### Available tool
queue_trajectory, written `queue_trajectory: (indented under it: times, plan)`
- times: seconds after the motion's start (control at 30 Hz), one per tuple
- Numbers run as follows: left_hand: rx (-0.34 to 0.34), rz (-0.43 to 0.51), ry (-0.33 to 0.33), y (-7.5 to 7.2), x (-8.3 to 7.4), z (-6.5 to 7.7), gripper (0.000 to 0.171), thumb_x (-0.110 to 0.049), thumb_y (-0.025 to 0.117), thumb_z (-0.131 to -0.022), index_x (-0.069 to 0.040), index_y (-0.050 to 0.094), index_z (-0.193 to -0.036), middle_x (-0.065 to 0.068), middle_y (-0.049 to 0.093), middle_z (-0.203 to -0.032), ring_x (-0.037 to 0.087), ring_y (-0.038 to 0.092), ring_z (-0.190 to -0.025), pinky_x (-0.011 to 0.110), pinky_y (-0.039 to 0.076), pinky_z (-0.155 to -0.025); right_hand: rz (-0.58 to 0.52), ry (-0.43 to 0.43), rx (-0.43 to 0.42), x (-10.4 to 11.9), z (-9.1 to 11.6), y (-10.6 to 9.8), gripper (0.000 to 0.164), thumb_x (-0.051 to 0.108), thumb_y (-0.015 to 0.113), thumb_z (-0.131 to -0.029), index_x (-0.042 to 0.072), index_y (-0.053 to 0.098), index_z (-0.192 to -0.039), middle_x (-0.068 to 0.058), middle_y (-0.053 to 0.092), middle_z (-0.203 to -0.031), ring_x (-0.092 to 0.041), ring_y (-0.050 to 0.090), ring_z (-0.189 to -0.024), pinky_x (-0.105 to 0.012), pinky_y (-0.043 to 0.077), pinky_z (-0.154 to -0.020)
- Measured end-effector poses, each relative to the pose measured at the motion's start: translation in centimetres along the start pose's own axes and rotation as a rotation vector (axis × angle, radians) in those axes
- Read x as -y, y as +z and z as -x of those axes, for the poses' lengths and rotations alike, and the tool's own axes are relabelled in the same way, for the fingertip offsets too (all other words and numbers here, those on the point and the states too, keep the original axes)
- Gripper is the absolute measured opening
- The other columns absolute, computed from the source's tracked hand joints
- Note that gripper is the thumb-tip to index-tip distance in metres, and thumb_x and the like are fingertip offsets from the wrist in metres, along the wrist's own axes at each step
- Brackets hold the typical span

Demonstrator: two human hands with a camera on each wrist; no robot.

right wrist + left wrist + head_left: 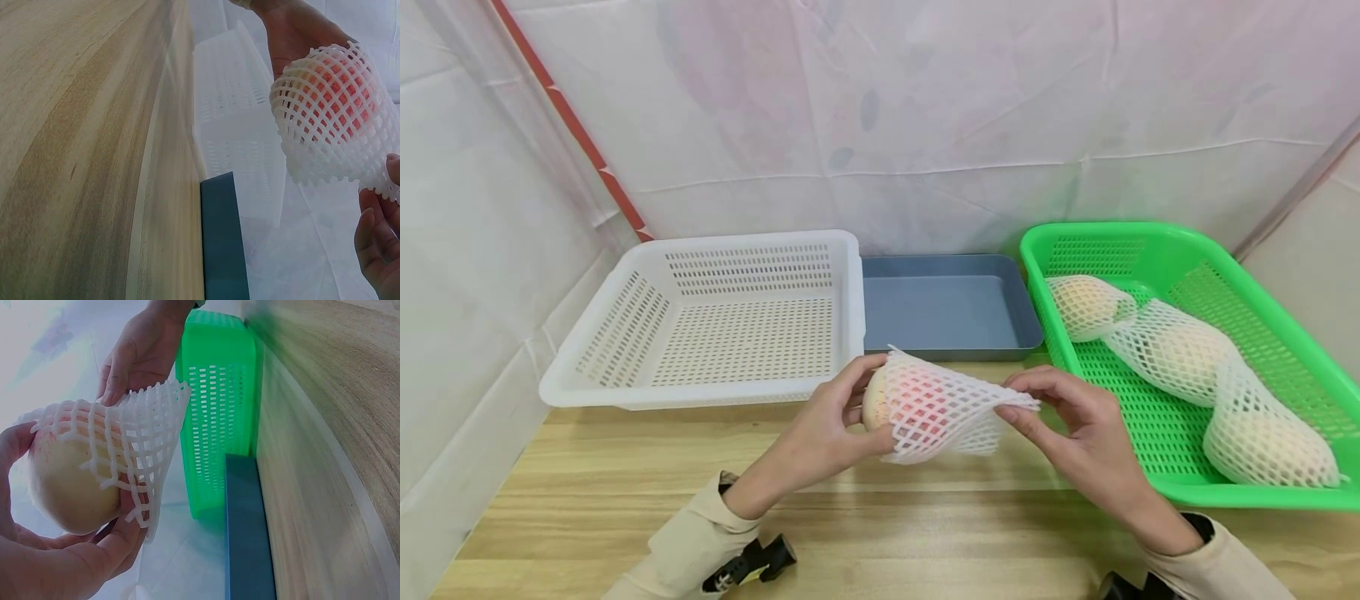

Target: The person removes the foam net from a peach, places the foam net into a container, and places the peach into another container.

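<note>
My left hand (827, 429) grips a pale yellow peach (873, 402) with a red blush, thumb on the near side and fingers on the far side. A white foam net sleeve (964, 407) covers most of the fruit. Its loose, narrowed end is pinched between the thumb and fingers of my right hand (1086, 429). In the left wrist view the bare end of the peach (72, 481) sticks out of the sleeve toward the left palm. Red skin shows through the mesh (334, 103) in the right wrist view.
A green basket (1150, 229) on the right holds several fruits in foam nets (1187, 354). On the left stands a white perforated basket (745, 333), and a grey-blue tray (947, 300) sits between the two. All are on a wooden table (925, 533), with white cloth behind.
</note>
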State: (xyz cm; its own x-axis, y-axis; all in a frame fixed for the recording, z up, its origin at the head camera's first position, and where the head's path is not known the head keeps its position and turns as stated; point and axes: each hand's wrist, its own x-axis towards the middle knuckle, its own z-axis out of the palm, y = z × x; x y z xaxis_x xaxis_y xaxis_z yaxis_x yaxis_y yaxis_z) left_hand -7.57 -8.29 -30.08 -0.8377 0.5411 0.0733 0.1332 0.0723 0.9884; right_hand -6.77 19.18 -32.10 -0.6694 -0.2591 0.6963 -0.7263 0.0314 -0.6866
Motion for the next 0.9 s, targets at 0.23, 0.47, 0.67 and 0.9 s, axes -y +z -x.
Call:
queue_trajectory:
  times: [0.23, 0.47, 0.67, 0.9]
  plan:
    - [-0.013, -0.018, 0.001, -0.13, -0.1, 0.05, 0.075, -0.005, 0.065, -0.078, 0.002, 0.031, -0.144, 0.023, 0.046, -0.132, 0.032, 0.056, -0.115, 0.03, 0.052, -0.09, 0.008, 0.005, 0.002, 0.0, 0.0, -0.08, 0.022, -0.018, 0.068, -0.078, -0.01, 0.064, -0.098, -0.015, 0.066, -0.095, -0.017, 0.064, -0.089, -0.022, 0.053, -0.081]
    - [-0.022, -0.031, 0.016, -0.25, -0.19, 0.08, 0.074, -0.008, 0.068, -0.078, 0.002, 0.034, -0.143, 0.023, 0.047, -0.13, 0.032, 0.057, -0.114, 0.029, 0.052, -0.091, 0.009, 0.011, -0.003, 0.07, 0.03, -0.1, 0.023, -0.019, 0.067, -0.077, -0.01, 0.064, -0.099, -0.015, 0.066, -0.096, -0.017, 0.064, -0.089, -0.022, 0.053, -0.082]
    - [-0.025, -0.018, 0.04, -0.46, -0.37, 0.12, 0.074, -0.011, 0.07, -0.079, 0.002, 0.035, -0.143, 0.023, 0.049, -0.129, 0.032, 0.058, -0.111, 0.031, 0.053, -0.089, 0.015, 0.015, -0.015, 0.19, 0.05, -0.12, 0.022, -0.018, 0.068, -0.078, -0.011, 0.064, -0.098, -0.014, 0.066, -0.096, -0.016, 0.064, -0.09, -0.022, 0.053, -0.082]
    - [-0.027, -0.005, 0.045, -0.66, -0.32, 0.13, 0.072, -0.012, 0.071, -0.08, 0.002, 0.037, -0.142, 0.022, 0.049, -0.128, 0.031, 0.059, -0.11, 0.031, 0.053, -0.088, 0.009, 0.015, -0.02, 0.27, -0.03, -0.09, 0.022, -0.018, 0.068, -0.078, -0.011, 0.063, -0.098, -0.015, 0.066, -0.096, -0.016, 0.064, -0.089, -0.021, 0.053, -0.081]
